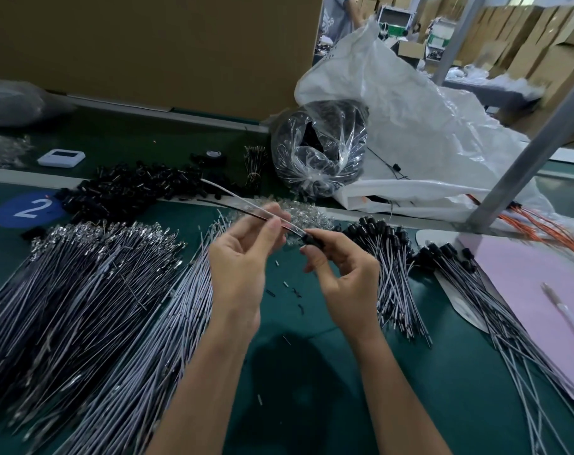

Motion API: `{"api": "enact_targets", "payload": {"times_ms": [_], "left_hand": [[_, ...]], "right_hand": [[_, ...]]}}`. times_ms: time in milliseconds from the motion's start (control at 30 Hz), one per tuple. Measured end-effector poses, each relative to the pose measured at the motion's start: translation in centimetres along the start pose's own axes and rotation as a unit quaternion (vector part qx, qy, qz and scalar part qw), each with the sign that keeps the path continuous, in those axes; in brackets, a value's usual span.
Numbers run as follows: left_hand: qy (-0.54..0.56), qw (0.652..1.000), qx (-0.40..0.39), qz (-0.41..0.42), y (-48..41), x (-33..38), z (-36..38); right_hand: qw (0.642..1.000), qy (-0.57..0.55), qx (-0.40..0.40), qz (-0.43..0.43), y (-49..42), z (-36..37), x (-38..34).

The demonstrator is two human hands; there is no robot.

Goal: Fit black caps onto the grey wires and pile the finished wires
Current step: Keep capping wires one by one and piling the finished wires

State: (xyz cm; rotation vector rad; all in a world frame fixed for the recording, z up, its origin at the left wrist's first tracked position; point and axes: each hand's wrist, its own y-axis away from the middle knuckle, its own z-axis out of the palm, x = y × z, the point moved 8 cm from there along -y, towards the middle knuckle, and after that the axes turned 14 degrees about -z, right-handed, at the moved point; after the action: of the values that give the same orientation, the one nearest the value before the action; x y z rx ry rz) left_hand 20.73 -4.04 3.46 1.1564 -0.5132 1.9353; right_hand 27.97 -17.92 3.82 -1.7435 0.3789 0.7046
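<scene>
Two hands join a black cap (313, 240) to a grey wire (246, 200) above the middle of the green bench (312, 372).
On my feed, the left hand (243, 267) pinches the grey wire, whose free end slants toward the far edge. The right hand (348, 277) clamps its fingertips on the black cap at the near end. I see capped wires (387, 257) piled just right of the hands, bare wires (98, 274) fanned along the left side, and loose caps (131, 188) heaped far left.
</scene>
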Motion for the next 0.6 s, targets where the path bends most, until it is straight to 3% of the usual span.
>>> {"api": "enact_targets", "payload": {"times_ms": [367, 600], "left_hand": [[0.0, 0.998, 0.061, -0.015, -0.1, -1.8, -0.6], [0.054, 0.995, 0.084, 0.005, 0.2, -1.6, -0.4]], "right_hand": [[0.996, 0.064, -0.056, -0.021, 0.1, 1.0, -0.5], [0.997, 0.062, -0.039, -0.034, 0.3, 1.0, -1.3]]}}
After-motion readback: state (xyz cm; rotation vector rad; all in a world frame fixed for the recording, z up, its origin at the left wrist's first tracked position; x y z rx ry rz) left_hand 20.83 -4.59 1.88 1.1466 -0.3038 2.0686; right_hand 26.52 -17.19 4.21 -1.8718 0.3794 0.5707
